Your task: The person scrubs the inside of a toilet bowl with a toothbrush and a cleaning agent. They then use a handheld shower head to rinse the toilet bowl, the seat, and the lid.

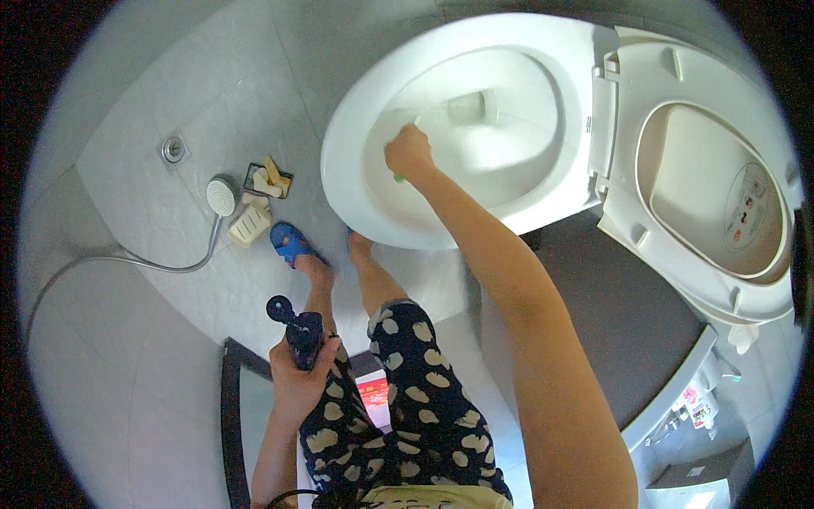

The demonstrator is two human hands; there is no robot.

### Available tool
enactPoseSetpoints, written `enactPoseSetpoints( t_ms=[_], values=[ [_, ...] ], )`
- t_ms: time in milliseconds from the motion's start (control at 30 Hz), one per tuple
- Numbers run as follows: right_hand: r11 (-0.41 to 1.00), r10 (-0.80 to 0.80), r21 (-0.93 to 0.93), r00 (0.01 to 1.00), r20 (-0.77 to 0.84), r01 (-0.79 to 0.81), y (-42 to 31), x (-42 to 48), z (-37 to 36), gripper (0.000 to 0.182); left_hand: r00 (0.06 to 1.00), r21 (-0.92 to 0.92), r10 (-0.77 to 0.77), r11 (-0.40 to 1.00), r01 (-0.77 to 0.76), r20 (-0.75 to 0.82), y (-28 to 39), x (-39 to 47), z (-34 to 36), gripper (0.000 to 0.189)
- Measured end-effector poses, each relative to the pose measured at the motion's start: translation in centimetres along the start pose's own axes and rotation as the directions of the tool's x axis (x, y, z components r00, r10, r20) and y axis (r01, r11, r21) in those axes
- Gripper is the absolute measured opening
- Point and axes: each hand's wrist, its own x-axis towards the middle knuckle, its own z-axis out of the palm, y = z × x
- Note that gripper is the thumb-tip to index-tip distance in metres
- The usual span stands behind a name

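Observation:
My left hand (304, 375) is closed around a dark bottle (304, 337) with its flip cap raised, in front of my patterned shorts. My right hand (409, 153) is inside the bowl of a white toilet (346, 153), closed on a small, mostly hidden item; a pale tip shows above the fist and a bit of green below it. What it is cannot be told. The toilet seat (626, 133) and the lid behind it are raised. Near the middle of the bowl is the drain opening (470, 108).
On the tiled floor lie a shower head (221, 196) with its hose (184, 269), a slatted cream soap dish (250, 224), a dark dish (287, 189) with pale bars, and a floor drain (173, 150). A dark cabinet (591, 318) stands right, with bottles (701, 407) beyond.

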Motion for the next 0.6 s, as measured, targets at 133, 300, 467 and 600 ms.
enactPoseSetpoints(
  t_ms=[133,300,467,600],
  values=[
    [0.908,-0.273,-0.347,0.96,-0.066,0.234,1.5,5.8,-3.6,0.019,0.997,0.014,-0.071,0.997,0.071,0.017,0.4,-0.3,-0.1,0.013],
    [0.987,-0.162,-0.074,0.897,-0.411,0.144,1.4,4.4,-4.0,0.021,0.999,0.013,0.028,1.0,-0.027,-0.039,0.7,0.0,-0.1,0.016],
    [0.962,-0.157,-0.225,0.988,0.015,0.156,-0.2,-2.6,-0.2,0.019,0.998,0.022,0.025,0.999,-0.023,-0.056,1.3,-0.2,0.2,0.014],
    [0.99,0.108,0.094,0.993,-0.041,-0.103,3.7,3.4,-2.5,0.016,0.998,0.015,-0.025,1.0,0.024,0.057,0.4,-0.1,-0.2,0.013]
  ],
)
